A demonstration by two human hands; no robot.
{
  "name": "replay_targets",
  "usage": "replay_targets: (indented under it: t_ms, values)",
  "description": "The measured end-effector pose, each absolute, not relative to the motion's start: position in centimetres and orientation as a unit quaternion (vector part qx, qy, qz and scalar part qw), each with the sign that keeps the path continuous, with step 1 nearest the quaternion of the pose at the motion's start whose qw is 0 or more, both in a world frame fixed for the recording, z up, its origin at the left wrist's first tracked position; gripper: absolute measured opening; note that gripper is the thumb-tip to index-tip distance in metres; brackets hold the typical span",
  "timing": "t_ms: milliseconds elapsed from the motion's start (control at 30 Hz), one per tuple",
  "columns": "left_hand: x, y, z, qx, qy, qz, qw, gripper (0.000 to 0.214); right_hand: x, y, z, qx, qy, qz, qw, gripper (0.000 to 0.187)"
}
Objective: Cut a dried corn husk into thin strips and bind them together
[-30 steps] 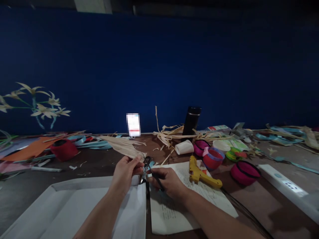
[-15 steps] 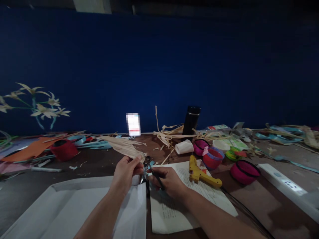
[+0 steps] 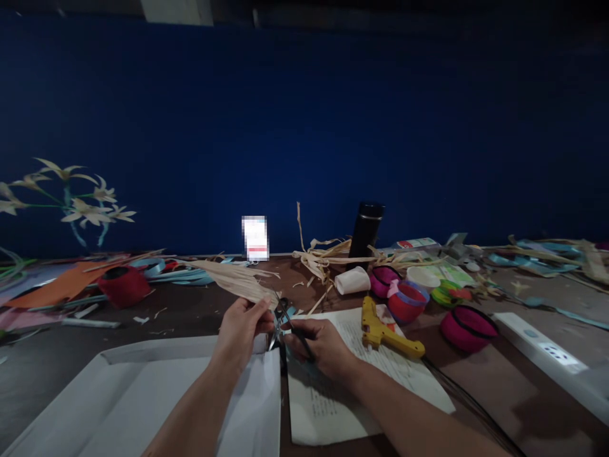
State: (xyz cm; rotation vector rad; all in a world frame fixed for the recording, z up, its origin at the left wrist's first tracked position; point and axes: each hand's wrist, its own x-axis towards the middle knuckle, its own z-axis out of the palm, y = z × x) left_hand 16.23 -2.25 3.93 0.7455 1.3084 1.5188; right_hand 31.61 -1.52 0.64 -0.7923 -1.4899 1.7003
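Observation:
My left hand (image 3: 243, 330) pinches a pale dried corn husk (image 3: 233, 279) near its right end; the husk fans out to the upper left. My right hand (image 3: 320, 343) grips dark-handled scissors (image 3: 301, 341), with the blades pointing up and left beside the husk's held end. Whether the blades touch the husk I cannot tell. Between the hands a dark loop and a silver blade show; whether they belong to the same scissors is unclear. Below my right hand lies a printed booklet (image 3: 323, 412), and under my left forearm is a large white sheet or folder (image 3: 157, 393).
A yellow glue gun (image 3: 390, 333) rests on the booklet. Behind it stand a black flask (image 3: 366, 231), a tipped white cup (image 3: 352, 280) and several ribbon rolls (image 3: 469, 329). A power strip (image 3: 537, 349) lies right; husk flowers (image 3: 85, 209) and a red roll (image 3: 124, 285) are left.

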Motion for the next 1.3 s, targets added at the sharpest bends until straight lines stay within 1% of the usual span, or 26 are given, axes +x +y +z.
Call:
replay_targets:
  t_ms: [433,700,967,1133,1300]
  values:
    - [16.2,-2.2,3.8,0.303,0.532,0.625,0.485,0.032,31.6,-1.3,-0.2,-0.318,-0.579,0.658,0.362,0.042]
    - [16.2,-2.3,4.0,0.301,0.540,0.619,0.484,0.028,31.6,-1.3,-0.6,-0.321,-0.580,0.652,0.369,0.042]
    - [16.5,-2.3,4.1,0.315,0.548,0.616,0.470,0.032,31.6,-1.3,-0.4,-0.310,-0.592,0.647,0.367,0.039]
    - [16.5,-2.4,3.9,0.334,0.552,0.598,0.475,0.031,31.6,-1.3,-0.5,-0.294,-0.581,0.654,0.385,0.039]
    - [16.5,-2.4,3.8,0.331,0.531,0.603,0.495,0.031,31.4,-1.3,-0.5,-0.299,-0.571,0.662,0.382,0.039]
